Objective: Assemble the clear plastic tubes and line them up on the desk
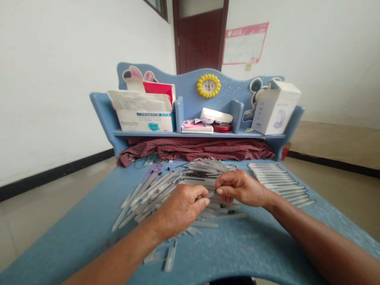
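Strip of pale grey plastic lying across the narrow gap between the hands, its near end pinched in the closed grip of the left hand. Right hand: grip also closed, fingers curled, fingertips just beside the strip's far end; whether they pinch it cannot be told. Both hands hover directly over a loose heap of similar strips, which fans out at crossed angles beneath and to the left of the hands. Neat row of parallel strips: set side by side on the right, well apart from the left hand and near the right wrist. Two stray strips lie toward the near edge of the blue counter, below the left forearm. Small dark pieces and thin green wires lie at the far end of the heap, against a folded red plaid cloth. Behind the cloth stands a blue shelf carrying a face-mask carton, a white box, a pink notebook and a red tin. Yellow clock: mounted on the shelf's back panel.
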A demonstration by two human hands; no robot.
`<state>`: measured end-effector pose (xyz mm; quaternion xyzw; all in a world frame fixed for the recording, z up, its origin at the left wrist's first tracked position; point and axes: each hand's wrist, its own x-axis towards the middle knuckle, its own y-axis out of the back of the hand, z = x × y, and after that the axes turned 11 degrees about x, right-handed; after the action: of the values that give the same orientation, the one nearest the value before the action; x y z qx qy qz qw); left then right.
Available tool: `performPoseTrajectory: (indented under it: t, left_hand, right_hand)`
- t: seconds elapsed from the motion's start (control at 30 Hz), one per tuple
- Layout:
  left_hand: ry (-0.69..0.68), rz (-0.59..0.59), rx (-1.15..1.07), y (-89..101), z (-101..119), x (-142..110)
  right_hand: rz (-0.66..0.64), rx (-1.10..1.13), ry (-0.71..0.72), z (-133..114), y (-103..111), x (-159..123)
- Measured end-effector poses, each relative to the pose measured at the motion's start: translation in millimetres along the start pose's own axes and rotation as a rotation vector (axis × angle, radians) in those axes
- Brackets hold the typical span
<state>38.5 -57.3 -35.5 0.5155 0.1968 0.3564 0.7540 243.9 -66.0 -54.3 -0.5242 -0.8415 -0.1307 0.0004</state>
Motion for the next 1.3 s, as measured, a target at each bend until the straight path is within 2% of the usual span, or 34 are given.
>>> performPoseTrajectory:
  t: [0.13, 0.3, 0.43, 0.6, 0.73, 0.9, 1.03, 1.2, 1.3]
  left_hand:
    - [0.003, 0.006, 0.002, -0.7, 0.4, 0.3]
    - [-0.009, 0.006, -0.007, -1.4, -1.6, 1.5]
    - [-0.019, 0.014, 0.004, -1.5, -2.5, 1.6]
    - [-0.021, 0.009, 0.002, -0.6, -2.2, 1.4]
    - [-0.021, 0.015, 0.019, -0.8, -2.3, 2.1]
    - [-0.011, 0.009, 0.02, -1.0, -2.6, 2.8]
    - [-0.02, 0.013, 0.025, -0.9, -2.6, 2.3]
    - [-0.024, 0.023, 0.018, -1.2, -2.4, 1.9]
    - [-0.018, 0.016, 0.018, -1.2, -2.2, 1.8]
  right_hand:
    - [0.038, -0.105, -0.035, -0.3, -1.3, 0.6]
    - [0.004, -0.031, -0.03, -2.1, -0.8, -0.1]
    - [0.018, -0.134, -0.041, -3.3, -2.3, -0.8]
    - [0.002, -0.054, -0.05, -3.2, -1.3, -0.4]
    - [0.013, -0.122, -0.059, -2.6, -0.6, -0.1]
    - [-0.01, -0.027, -0.072, -2.0, -0.8, -0.3]
    - [0.009, -0.097, -0.075, -2.4, -0.7, -0.6]
    - [-0.011, -0.012, -0.089, -3.1, -0.8, 0.0]
    - [-0.019, -0.093, -0.064, -2.7, -0.8, 0.1]
